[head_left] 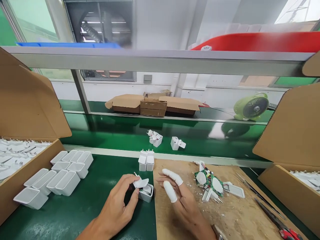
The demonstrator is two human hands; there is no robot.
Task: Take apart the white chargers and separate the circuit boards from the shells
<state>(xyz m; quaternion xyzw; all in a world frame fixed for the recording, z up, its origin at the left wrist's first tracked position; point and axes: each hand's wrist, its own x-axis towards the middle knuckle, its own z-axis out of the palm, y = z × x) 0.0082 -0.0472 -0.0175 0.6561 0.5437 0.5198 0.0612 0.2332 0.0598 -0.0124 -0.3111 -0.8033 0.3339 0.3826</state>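
My left hand [120, 200] pinches a small white plastic plug cover [141, 183] between thumb and forefinger. Just under it stands a white charger housing [146, 196], open at the top, with parts showing inside. To the right, my right hand [178, 198] hovers over the brown work board, fingers loosely apart and nothing in them; white finger cots cover two fingertips. Beyond my right hand lie green circuit boards [208, 182] with white round parts, wires and a plug piece. Behind the held cover, two white housings with prongs [146, 160] stand side by side.
Several white housings [60, 180] stand at left beside a carton [53, 151] of white parts. Another carton [287, 186] is at right. Tweezers [260, 196] and red-handled scissors [275, 220] lie on the work board [240, 220]. Two units [175, 144] sit on the green belt [120, 138].
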